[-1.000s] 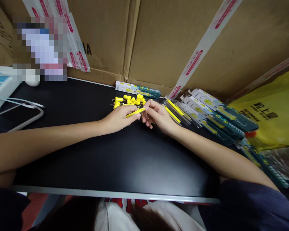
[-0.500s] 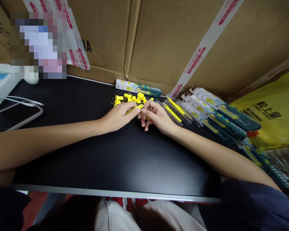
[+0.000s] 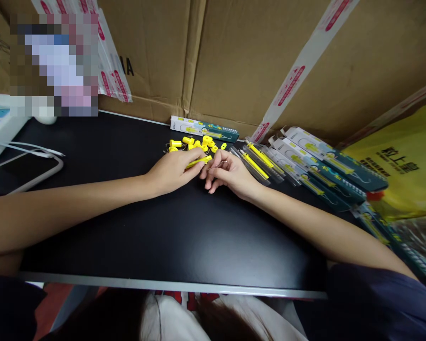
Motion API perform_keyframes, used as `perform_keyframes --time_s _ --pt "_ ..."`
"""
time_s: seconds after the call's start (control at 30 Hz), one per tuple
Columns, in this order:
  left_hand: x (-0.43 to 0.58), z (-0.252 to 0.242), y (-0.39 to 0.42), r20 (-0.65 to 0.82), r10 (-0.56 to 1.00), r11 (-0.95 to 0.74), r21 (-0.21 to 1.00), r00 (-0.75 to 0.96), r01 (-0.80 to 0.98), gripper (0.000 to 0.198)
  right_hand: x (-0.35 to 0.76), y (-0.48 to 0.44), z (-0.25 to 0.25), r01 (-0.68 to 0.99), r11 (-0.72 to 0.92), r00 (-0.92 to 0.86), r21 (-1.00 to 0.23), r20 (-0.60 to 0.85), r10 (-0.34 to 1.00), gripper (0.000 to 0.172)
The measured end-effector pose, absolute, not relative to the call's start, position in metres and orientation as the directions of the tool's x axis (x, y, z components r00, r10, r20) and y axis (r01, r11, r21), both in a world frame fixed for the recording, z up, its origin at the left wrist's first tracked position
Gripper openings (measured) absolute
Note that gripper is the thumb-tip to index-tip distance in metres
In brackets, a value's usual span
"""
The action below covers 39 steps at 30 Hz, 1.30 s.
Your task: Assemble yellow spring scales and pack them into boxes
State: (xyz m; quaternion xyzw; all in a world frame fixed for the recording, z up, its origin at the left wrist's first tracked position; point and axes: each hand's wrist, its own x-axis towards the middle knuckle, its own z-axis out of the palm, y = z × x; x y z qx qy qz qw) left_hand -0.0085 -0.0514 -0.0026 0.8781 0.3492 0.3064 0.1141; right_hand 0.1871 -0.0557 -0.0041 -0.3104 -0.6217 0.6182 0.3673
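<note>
My left hand (image 3: 173, 171) is closed around a slim yellow plastic rod (image 3: 199, 162), whose tip points right out of the fingers. Just beside it, the thumb and fingers of my right hand (image 3: 230, 174) are pinched on a thin wire piece (image 3: 224, 162), of which only a fine curve shows. The remaining fingers are curled loosely. Behind both hands lies a loose pile of yellow plastic caps (image 3: 188, 140), some with springs or wire on them. Clear tubes with yellow rods inside (image 3: 254, 163) lie right of my right hand.
A printed spring scale box (image 3: 204, 129) lies behind the caps against a large cardboard box (image 3: 241, 61). More printed boxes (image 3: 326, 166) are stacked on the right, near a yellow bag (image 3: 408, 166). Left are a power strip (image 3: 5, 123) and a white-edged device with cables (image 3: 39, 173).
My hands have drawn slightly apart, and the right fingers have shifted off the rod's end. The yellow rod stays in my left hand.
</note>
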Motion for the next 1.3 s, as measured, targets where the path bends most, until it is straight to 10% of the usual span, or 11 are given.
perform_keyframes --time_s 1.3 --pt "-0.0059 -0.0039 -0.0540 0.450 0.694 -0.718 0.481 0.562 0.503 0.025 0.1850 -0.0604 -0.0032 0.014 0.048 -0.577 -0.999 0.032 0.816 0.036"
